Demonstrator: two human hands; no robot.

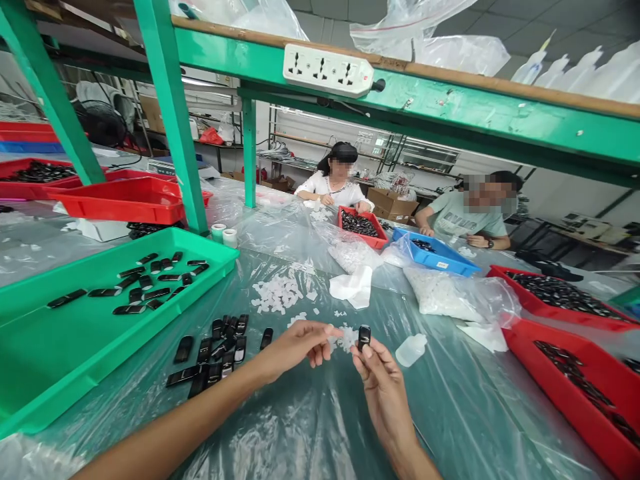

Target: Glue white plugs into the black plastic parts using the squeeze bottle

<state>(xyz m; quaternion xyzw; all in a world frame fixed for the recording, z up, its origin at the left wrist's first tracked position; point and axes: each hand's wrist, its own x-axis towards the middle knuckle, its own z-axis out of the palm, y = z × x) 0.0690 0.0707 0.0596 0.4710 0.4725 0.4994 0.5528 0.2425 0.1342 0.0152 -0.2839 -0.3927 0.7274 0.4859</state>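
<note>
My right hand (pixel 383 377) pinches a small black plastic casing (pixel 364 337) upright between thumb and fingers; it looks like a USB-stick-sized device, exact kind unclear. Just left of it, my left hand (pixel 303 343) has its index finger stretched toward the casing and the other fingers loosely bent; nothing shows in it. Beyond my hands lie small white pieces (pixel 346 339) and a larger heap of white pieces (pixel 277 293). Several similar black casings (pixel 227 347) are piled left of my left hand. A translucent squeeze bottle (pixel 411 350) lies on its side, right of my right hand.
A green tray (pixel 55 347) with black casings stands left. Red trays (pixel 575 373) flank the right, near a bag of white pieces (pixel 440 293). A green shelf beam (pixel 475 90) with a power strip (pixel 327 70) crosses overhead. Two people (pixel 337 183) sit opposite.
</note>
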